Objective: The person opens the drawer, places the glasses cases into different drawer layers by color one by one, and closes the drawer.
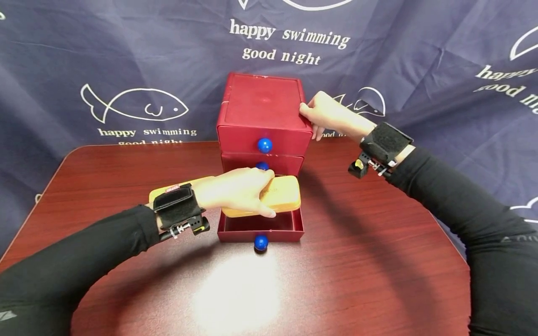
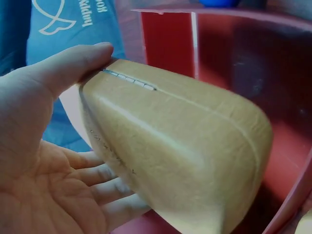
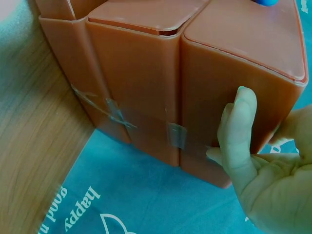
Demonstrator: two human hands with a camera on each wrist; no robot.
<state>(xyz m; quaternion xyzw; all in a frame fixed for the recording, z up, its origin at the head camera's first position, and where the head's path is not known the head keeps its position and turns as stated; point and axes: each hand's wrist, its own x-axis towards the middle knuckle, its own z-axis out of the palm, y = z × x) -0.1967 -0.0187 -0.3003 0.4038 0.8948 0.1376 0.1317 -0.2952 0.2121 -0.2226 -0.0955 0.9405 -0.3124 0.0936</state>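
Note:
My left hand (image 1: pixel 245 189) holds a yellow glasses case (image 1: pixel 286 192) over the pulled-out bottom drawer (image 1: pixel 290 237) of a dark red drawer unit (image 1: pixel 265 98). In the left wrist view the case (image 2: pixel 195 126) is closed, its metal hinge showing, with the thumb on one edge and fingers along another face. Another yellow piece (image 1: pixel 185 183) shows behind my left wrist; I cannot tell whether it belongs to the same case. My right hand (image 1: pixel 325 112) grips the unit's top right edge, its fingers down the side (image 3: pixel 219 87).
Blue ball knobs sit on the drawer fronts, one on the top drawer (image 1: pixel 265 145) and one on the bottom drawer (image 1: pixel 261 242). The unit stands at the back of a reddish wooden table (image 1: pixel 357 261), before a printed blue cloth (image 1: pixel 168 42). Clear tape (image 3: pixel 176 135) joins its sections.

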